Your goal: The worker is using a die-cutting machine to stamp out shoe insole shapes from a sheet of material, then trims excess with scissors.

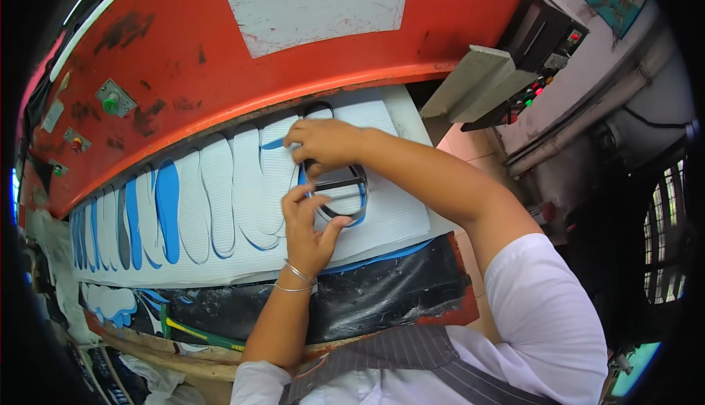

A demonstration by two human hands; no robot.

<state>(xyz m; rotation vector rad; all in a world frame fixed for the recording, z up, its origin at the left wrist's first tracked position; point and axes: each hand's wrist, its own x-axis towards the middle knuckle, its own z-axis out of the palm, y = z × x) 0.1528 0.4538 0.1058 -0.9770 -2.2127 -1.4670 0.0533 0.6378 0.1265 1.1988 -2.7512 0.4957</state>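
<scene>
A dark metal cutting die point(365, 191), shaped like an insole outline with a bar across it, stands on a white ribbed sheet point(396, 218). My right hand point(327, 144) reaches across from the right, its fingers curled over the die's middle. My left hand point(305, 225), with bangles at the wrist, is beside the die's near left rim. Its thumb and fingers are apart and the fingertips slightly blurred. Blue shows along the die's near edge. Left of my hands, white cut insole shapes point(217, 185) and a blue one point(168, 210) lie in a row.
A red press beam point(183, 74) with a green button point(111, 105) spans the far side. At right are a grey metal bracket point(474, 85) and a control box point(543, 34). Below the sheet lie black covering point(396, 287), a yellow-green tool point(198, 334) and white-blue scraps point(110, 304).
</scene>
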